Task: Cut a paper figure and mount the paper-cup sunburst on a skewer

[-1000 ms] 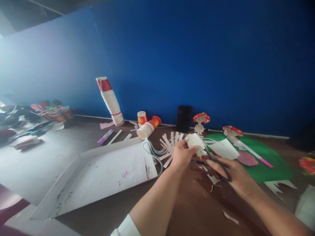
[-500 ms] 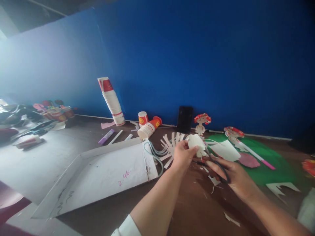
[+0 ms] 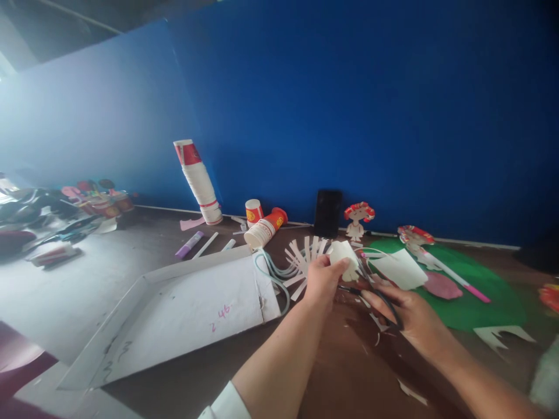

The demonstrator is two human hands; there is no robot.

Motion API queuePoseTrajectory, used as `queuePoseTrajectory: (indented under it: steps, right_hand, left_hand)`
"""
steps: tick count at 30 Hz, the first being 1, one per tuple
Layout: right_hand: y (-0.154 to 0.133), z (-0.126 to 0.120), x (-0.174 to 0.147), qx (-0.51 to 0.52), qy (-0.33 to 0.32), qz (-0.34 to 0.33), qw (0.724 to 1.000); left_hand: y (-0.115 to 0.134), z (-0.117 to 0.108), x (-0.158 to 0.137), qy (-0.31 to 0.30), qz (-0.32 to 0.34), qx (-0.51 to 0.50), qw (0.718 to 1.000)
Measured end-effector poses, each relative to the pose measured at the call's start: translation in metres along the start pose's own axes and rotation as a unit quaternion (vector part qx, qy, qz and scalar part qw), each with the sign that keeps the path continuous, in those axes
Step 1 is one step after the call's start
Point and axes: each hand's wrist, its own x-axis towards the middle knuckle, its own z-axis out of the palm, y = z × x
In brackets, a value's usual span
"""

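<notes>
A small piece of white paper (image 3: 343, 254) with a cut outline is pinched between the thumb and fingers of my left hand (image 3: 324, 278). My right hand (image 3: 399, 308) is closed around the dark handles of a pair of scissors (image 3: 390, 306), whose blades point up and left beside the paper's right edge. Behind my left hand lies a fan of white paper strips (image 3: 301, 259). Beyond the hands, a paper doll with red curled hair (image 3: 358, 220) stands against the blue partition. Paper scraps (image 3: 379, 321) lie below the scissors.
A white box lid (image 3: 183, 314) lies left of my arms, with grey cable at its corner. Behind stand a leaning stack of paper cups (image 3: 201, 186) and a black phone (image 3: 328, 213). To the right, a green sheet (image 3: 484, 291) holds a pink-capped marker (image 3: 456, 276) and white paper (image 3: 399, 269).
My left hand has brought the paper slightly left and lower. The scissors have shifted a little left along with my right hand.
</notes>
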Motion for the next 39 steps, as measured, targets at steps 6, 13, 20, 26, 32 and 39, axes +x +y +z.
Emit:
queuePoseTrajectory:
  steps: [6,13,20,26,32,39]
  right_hand:
    - [0.0016,0.0007,-0.0010,-0.008,-0.005,0.004,1.000]
    - [0.0013,-0.0020,0.0001,-0.021,-0.004,0.002,1.000]
    - [-0.0005,-0.0032,-0.0002,-0.032,0.000,0.002,1.000]
    - [-0.0049,-0.0030,0.0014,-0.013,0.018,0.015,1.000]
    - [-0.0043,-0.0029,0.0010,-0.009,0.016,0.020,1.000]
    - [-0.0063,-0.0014,0.0006,-0.013,0.036,0.015,0.999]
  left_hand:
    - [-0.0048,-0.0008,0.0024,-0.009,0.001,0.053,0.999]
    - [-0.0086,-0.0017,0.0019,-0.039,0.000,0.070,0.997]
    - [-0.0050,-0.0021,0.0006,-0.038,0.002,0.080,0.996]
    - [-0.0040,-0.0015,0.0012,-0.035,0.000,0.076,0.997]
    - [-0.0052,-0.0027,0.0020,-0.040,-0.004,0.065,0.997]
    - [-0.0036,-0.0017,0.0006,-0.037,-0.007,0.063,0.997]
